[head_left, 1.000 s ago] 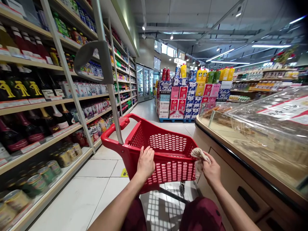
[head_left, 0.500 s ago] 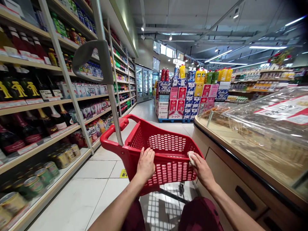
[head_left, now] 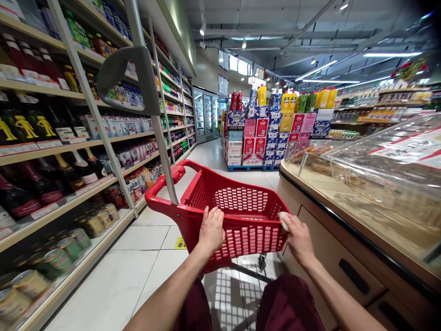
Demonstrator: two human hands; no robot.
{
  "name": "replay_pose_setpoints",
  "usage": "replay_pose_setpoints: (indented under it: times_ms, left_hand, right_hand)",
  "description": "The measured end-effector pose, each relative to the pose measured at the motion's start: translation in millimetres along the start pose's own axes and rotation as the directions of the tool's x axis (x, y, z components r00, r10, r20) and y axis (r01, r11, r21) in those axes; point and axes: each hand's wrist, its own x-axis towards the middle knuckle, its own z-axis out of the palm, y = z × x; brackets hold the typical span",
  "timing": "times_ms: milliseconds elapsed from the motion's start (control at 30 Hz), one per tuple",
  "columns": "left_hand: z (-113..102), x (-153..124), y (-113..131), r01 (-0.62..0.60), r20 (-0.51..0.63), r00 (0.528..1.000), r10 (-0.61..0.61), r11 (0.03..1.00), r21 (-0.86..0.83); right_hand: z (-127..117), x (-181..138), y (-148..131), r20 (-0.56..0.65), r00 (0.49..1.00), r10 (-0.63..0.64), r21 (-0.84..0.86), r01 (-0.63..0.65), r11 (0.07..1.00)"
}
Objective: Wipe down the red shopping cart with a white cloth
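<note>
Right before me stands a red plastic shopping cart (head_left: 241,236) with holed walls and a grey upright pole with a loop handle (head_left: 131,82). My left hand (head_left: 211,231) is closed over the cart's near rim, left of its middle, fingers hooked inside. At the right end of the same rim, my right hand (head_left: 299,236) presses a small whitish cloth (head_left: 284,221) against the red plastic. Much of the cloth is hidden under the fingers. The cart's basket shows nothing inside it.
Shelves of bottles and cans (head_left: 62,138) line the left side. On the right, close to the cart, runs a display counter (head_left: 330,230) with a clear cover. Stacked drink cartons (head_left: 255,138) stand ahead on a blue pallet, with glass-door fridges (head_left: 206,115) behind.
My right hand has slid with the cloth to the right along the rim, to the cart's corner. My left hand keeps its hold on the rim. The view has shifted slightly.
</note>
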Motion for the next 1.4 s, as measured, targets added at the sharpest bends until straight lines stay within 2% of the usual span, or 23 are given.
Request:
replay_pose_setpoints:
  times_ms: [67, 100, 200, 267, 367, 433, 467, 533, 600, 633, 667, 767, 833, 900, 1000, 1067, 1233, 1300, 1400]
  left_hand:
    - [0, 1, 2, 0.004, 0.001, 1.000, -0.004, 1.000, -0.005]
    - [0, 2, 3, 0.006, 0.002, 1.000, -0.006, 1.000, -0.010]
    - [1, 3, 3, 0.006, 0.008, 1.000, -0.006, 1.000, -0.020]
    - [3, 3, 3, 0.000, 0.008, 1.000, 0.000, 1.000, -0.019]
    - [4, 3, 3, -0.009, 0.000, 1.000, 0.009, 1.000, -0.022]
    - [4, 4, 4, -0.005, -0.006, 1.000, 0.005, 0.999, -0.032]
    - [4, 4, 4, -0.002, -0.007, 1.000, 0.002, 0.999, -0.036]
    - [3, 4, 5, 0.006, -0.003, 1.000, -0.006, 0.999, -0.036]
    - [2, 3, 5, 0.010, 0.007, 1.000, -0.010, 1.000, -0.025]
    - [2, 3, 5, 0.007, 0.011, 1.000, -0.006, 1.000, -0.019]
    - [2, 3, 5, 0.001, 0.014, 1.000, -0.001, 1.000, -0.015]
    - [3, 2, 3, -0.008, 0.011, 1.000, 0.008, 1.000, -0.019]
    - [4, 2, 3, -0.002, 0.009, 1.000, 0.002, 1.000, -0.022]
    - [3, 1, 3, -0.001, 0.016, 1.000, 0.001, 1.000, -0.019]
    - [2, 1, 5, -0.005, 0.040, 0.999, 0.005, 1.000, -0.010]
    - [1, 1, 5, -0.006, 0.054, 0.999, 0.006, 1.000, 0.000]
    - [-6, -2, 1, -0.073, 0.096, 0.993, 0.066, 0.995, 0.075]
    - [-10, -6, -5, -0.074, 0.083, 0.995, 0.064, 0.989, 0.126]
    - [-15, -13, -13, -0.021, 0.056, 0.998, 0.011, 0.983, 0.184]
  right_hand:
    - [-3, 0, 8, -0.028, 0.996, 0.082, -0.035, -0.083, 0.996]
    - [-1, 0, 4, -0.027, 0.998, 0.060, -0.015, -0.060, 0.998]
    - [7, 1, -16, 0.009, 0.987, -0.161, 0.098, 0.160, 0.982]
    - [10, 2, -15, 0.018, 0.980, -0.199, 0.085, 0.197, 0.977]
    - [8, 4, 8, -0.026, 0.999, 0.028, -0.055, -0.029, 0.998]
    - [8, 4, 11, -0.049, 0.992, 0.115, -0.079, -0.118, 0.990]
    - [10, 4, 5, -0.047, 0.995, 0.093, -0.057, -0.096, 0.994]
    - [14, 3, -17, -0.010, 0.997, -0.072, 0.025, 0.072, 0.997]
    - [15, 4, -34, 0.024, 0.970, -0.240, 0.083, 0.237, 0.968]
    - [14, 4, -35, 0.027, 0.962, -0.272, 0.084, 0.269, 0.959]
    - [11, 4, -31, 0.006, 0.968, -0.250, 0.064, 0.250, 0.966]
    - [6, -3, -6, -0.174, 0.984, -0.036, 0.004, 0.037, 0.999]
    - [11, -20, -1, -0.216, 0.976, -0.012, 0.051, 0.024, 0.998]
    - [23, -46, -13, -0.162, 0.981, -0.111, 0.117, 0.131, 0.985]
    - [34, -75, -46, -0.065, 0.954, -0.293, 0.163, 0.300, 0.940]
    - [29, -71, -64, -0.056, 0.945, -0.322, 0.182, 0.327, 0.927]
    - [7, -22, -79, -0.219, 0.942, -0.254, 0.227, 0.302, 0.926]
    - [13, -28, -79, -0.189, 0.923, -0.336, 0.221, 0.373, 0.901]
    - [24, -54, -83, -0.054, 0.880, -0.472, 0.236, 0.470, 0.850]
